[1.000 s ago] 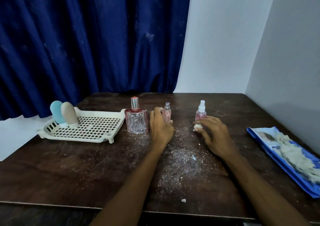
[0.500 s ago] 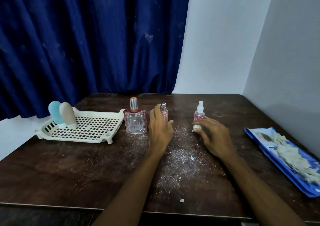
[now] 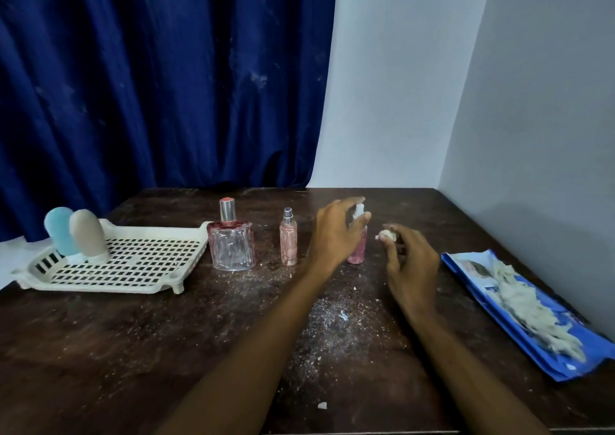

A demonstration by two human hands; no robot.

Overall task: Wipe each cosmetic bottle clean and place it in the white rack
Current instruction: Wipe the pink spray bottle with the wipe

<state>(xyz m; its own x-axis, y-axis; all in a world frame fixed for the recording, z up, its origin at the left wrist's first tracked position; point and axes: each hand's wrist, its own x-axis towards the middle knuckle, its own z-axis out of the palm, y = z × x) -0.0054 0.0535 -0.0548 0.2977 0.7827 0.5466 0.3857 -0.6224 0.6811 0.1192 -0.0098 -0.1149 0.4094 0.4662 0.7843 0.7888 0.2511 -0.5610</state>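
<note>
Well to the right of the white rack stood the pink spray bottle, upright. Left hand pinched its white cap; right hand pinched a cotton wad. Probably light, slick plastic, easily tipped: better held round the body.

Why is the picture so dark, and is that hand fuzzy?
Head view: the room light is dim, so the dark table hides detail; the left hand looks slightly smeared at the spray bottle; the wide lens seems to tilt the wall corner.
</note>
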